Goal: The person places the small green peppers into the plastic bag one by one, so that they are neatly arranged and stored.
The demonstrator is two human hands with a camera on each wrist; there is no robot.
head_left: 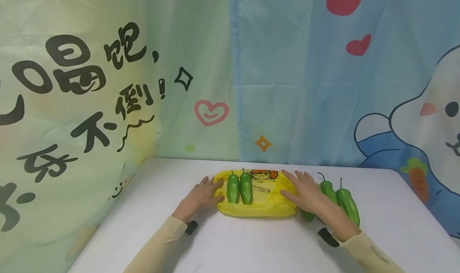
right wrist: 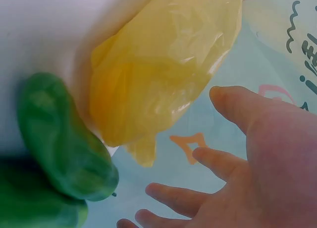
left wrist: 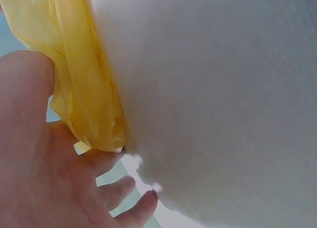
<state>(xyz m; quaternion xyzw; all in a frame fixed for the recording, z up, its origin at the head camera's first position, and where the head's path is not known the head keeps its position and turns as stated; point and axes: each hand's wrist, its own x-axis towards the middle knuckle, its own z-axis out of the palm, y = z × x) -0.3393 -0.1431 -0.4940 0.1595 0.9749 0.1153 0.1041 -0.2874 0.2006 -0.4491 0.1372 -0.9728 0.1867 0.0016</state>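
A yellow plastic bag (head_left: 258,210) lies spread on the white table, printed in orange and black. Two green peppers (head_left: 246,189) are side by side on its left half, stems pointing away. At the bag's left edge is my left hand (head_left: 201,195), fingers extended; the left wrist view has the yellow plastic (left wrist: 89,89) between thumb and fingers. My right hand (head_left: 305,191) spreads its fingers at the right edge, holding nothing; its thumb (right wrist: 230,101) is beside the bag in the right wrist view.
More green peppers (head_left: 347,205) lie on the table to the right, partly hidden by my right forearm. Behind the white table (head_left: 230,249) hangs a printed cloth (head_left: 273,105) with hearts and a cartoon animal. Black straps (head_left: 328,237) show at both wrists.
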